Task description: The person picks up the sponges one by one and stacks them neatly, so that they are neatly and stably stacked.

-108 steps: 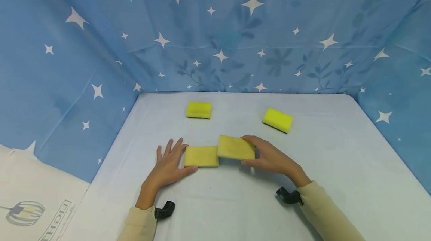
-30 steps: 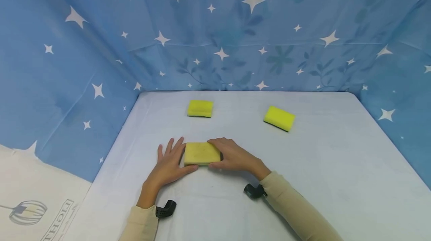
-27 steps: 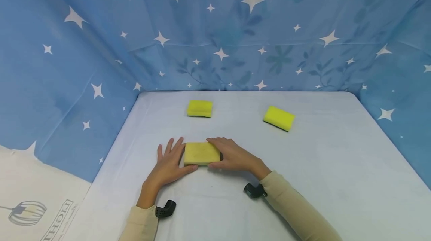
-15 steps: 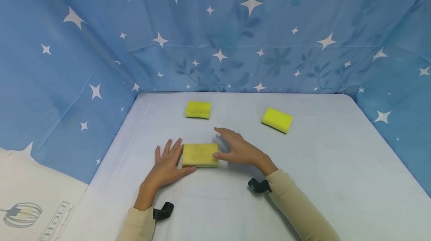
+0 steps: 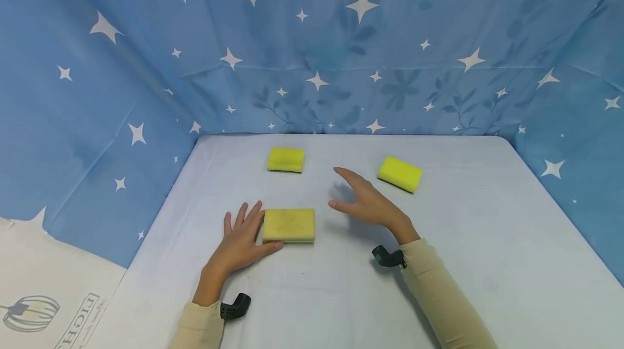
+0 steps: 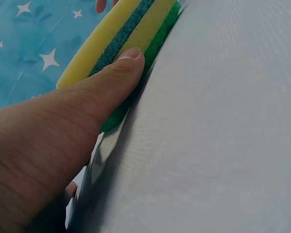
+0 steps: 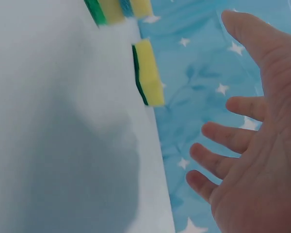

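Blue cloth walls: soft blue star-printed cloth point(image 5: 312, 56) stands behind the table and on both sides of it.
Table: the flat table with a pale grey-white cover point(image 5: 487, 240) lies under my arms.
My right hand point(image 5: 366, 201): it floats above the table with its fingers straight and spread wide. It holds nothing. It is between the sponge pile and the far right sponge, and touches neither.
My left hand point(image 5: 240, 240): it lies flat on the table with its fingers straight. My thumb point(image 6: 117, 73) presses on the front edge of the sponge pile.
Sponge pile: two yellow flat foam sponges stacked one on top of the other point(image 5: 288, 225) sit on the table close to me, just right of my left hand. My left wrist view shows a blue scrub layer between them and a green one at the bottom.
Far right sponge: a yellow foam block sponge point(image 5: 400, 174) lies tilted, near my right fingertips.
Far left sponge: a yellow foam block sponge with a green underside point(image 5: 286, 160) lies near the back wall.
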